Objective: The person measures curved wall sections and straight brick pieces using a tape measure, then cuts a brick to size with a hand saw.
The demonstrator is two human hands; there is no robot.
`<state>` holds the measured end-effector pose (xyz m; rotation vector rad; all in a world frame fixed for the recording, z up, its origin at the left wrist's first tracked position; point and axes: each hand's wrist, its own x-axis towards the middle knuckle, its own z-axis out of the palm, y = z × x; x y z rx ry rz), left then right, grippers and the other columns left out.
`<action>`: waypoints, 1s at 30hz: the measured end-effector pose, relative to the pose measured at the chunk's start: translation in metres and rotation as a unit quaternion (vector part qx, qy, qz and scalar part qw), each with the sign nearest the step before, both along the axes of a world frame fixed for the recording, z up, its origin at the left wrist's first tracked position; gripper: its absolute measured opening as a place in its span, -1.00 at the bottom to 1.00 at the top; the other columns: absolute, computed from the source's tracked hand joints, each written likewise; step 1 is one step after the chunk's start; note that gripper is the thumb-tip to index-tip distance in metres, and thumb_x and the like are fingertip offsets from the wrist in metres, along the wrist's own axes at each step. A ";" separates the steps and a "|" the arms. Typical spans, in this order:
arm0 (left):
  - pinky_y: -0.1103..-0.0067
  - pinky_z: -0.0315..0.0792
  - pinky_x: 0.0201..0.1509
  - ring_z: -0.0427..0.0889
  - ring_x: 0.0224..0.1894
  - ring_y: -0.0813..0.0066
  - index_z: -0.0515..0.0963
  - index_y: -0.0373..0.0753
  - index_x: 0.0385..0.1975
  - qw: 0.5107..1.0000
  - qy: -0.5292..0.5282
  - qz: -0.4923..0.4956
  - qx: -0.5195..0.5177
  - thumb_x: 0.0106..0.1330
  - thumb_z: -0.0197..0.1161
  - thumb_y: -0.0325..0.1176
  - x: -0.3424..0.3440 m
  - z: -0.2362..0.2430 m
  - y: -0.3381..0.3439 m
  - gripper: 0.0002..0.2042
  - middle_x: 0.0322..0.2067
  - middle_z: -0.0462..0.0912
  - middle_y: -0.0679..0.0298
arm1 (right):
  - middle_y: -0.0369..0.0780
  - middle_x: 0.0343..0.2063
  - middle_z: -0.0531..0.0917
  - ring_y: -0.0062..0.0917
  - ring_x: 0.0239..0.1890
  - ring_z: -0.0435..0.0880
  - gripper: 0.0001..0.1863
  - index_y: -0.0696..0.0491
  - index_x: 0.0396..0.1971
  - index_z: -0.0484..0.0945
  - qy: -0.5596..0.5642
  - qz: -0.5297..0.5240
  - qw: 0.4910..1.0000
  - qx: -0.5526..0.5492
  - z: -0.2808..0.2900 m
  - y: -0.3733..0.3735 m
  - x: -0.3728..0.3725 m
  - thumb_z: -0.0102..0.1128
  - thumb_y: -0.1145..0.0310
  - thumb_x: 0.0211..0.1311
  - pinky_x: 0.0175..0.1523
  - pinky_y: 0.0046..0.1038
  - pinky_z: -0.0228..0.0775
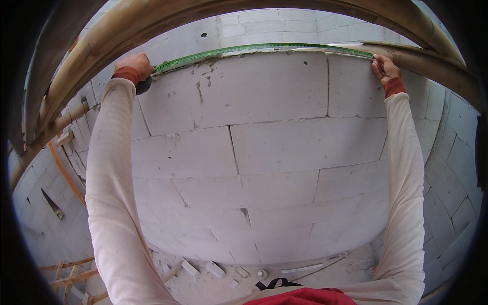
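Observation:
A green measuring tape point(264, 49) is stretched along the top edge of a grey block wall point(254, 152). My left hand point(134, 65) grips the tape's dark case at the wall's left corner. At the right end, my right hand point(385, 67) pinches the tape against the top of the wall. Both arms are raised, in pale long sleeves with rust-coloured cuffs.
Bamboo scaffold poles point(152, 20) curve overhead and down the left side. More block walls stand behind and to the right. Rubble and block offcuts point(213, 268) lie on the floor below, with wooden slats point(71, 274) at the lower left.

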<state>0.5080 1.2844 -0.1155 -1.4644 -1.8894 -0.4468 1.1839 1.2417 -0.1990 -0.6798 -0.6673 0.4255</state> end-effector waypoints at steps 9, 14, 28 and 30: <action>0.46 0.47 -0.25 0.56 -0.49 0.42 0.75 -0.24 -0.40 0.961 -0.168 -0.221 -0.020 0.31 0.24 -0.06 -0.063 -0.127 -0.068 -0.65 -0.54 0.66 0.20 | -0.30 -0.37 0.73 -0.71 -0.34 0.69 -0.83 0.12 -0.26 0.66 0.002 0.127 0.988 0.091 -0.067 -0.018 0.027 0.45 0.48 0.18 -0.25 -0.77 0.63; 0.56 0.37 -0.29 0.47 -0.45 0.57 0.68 -0.29 -0.43 0.821 -0.404 -0.337 -0.220 0.36 0.24 -0.13 -0.078 -0.307 -0.189 -0.68 -0.58 0.58 0.35 | -0.25 -0.41 0.65 -0.67 -0.42 0.64 -0.86 0.21 -0.14 0.58 -0.026 0.258 0.962 0.083 -0.155 -0.025 0.076 0.22 0.46 0.42 -0.32 -0.77 0.66; 0.63 0.38 -0.19 0.51 -0.35 0.68 0.70 -0.32 -0.29 0.466 -0.884 -0.026 -0.001 0.38 0.29 -0.21 0.299 -0.639 -0.704 -0.74 -0.45 0.67 0.40 | -0.30 -0.30 0.58 -0.72 -0.35 0.47 -0.80 0.20 -0.09 0.56 -0.214 0.670 0.691 -0.163 -0.315 0.104 -0.312 0.23 0.39 0.45 -0.25 -0.65 0.39; 0.63 0.38 -0.17 0.51 -0.33 0.69 0.69 -0.32 -0.28 0.468 -0.884 0.005 -0.003 0.39 0.28 -0.21 0.329 -0.620 -0.719 -0.74 -0.42 0.68 0.39 | -0.31 -0.32 0.58 -0.73 -0.38 0.46 -0.82 0.18 -0.12 0.57 -0.241 0.742 0.605 -0.158 -0.322 0.082 -0.397 0.24 0.38 0.44 -0.26 -0.66 0.38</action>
